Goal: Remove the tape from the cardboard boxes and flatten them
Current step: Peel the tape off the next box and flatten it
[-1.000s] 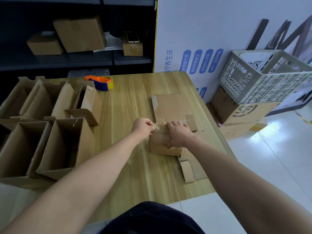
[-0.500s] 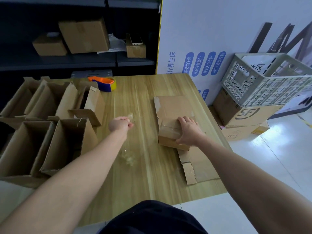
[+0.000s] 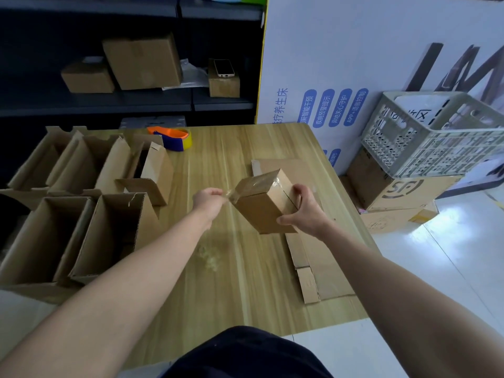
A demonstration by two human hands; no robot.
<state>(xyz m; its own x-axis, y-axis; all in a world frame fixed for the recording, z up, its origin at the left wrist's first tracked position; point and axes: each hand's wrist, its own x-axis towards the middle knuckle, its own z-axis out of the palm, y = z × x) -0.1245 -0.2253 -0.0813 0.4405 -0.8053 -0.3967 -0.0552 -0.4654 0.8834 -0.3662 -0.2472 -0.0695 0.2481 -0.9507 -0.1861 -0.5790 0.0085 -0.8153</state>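
Nearest, on the bench (image 3: 218, 290): a crumpled wad of clear tape (image 3: 209, 256) directly under the left forearm, probably a handy spot to shed scraps. To its right, flattened cardboard (image 3: 324, 268) lies along the bench edge, likely the finished pile.

Above that pile the small box (image 3: 261, 211) is held off the bench, tilted, its taped face up. The right hand (image 3: 306, 212) grips its right end, with fingers (image 3: 297, 190) curled over the far edge and thumb on the near side, which braces it against the pull. The left hand (image 3: 208, 199) pinches the free end of the tape strip (image 3: 255, 184), taut to the left off the top face.

Left side: open boxes (image 3: 109, 236) stand upright, presumably queued. Farther back is a tape dispenser (image 3: 173, 137), outside the working zone.
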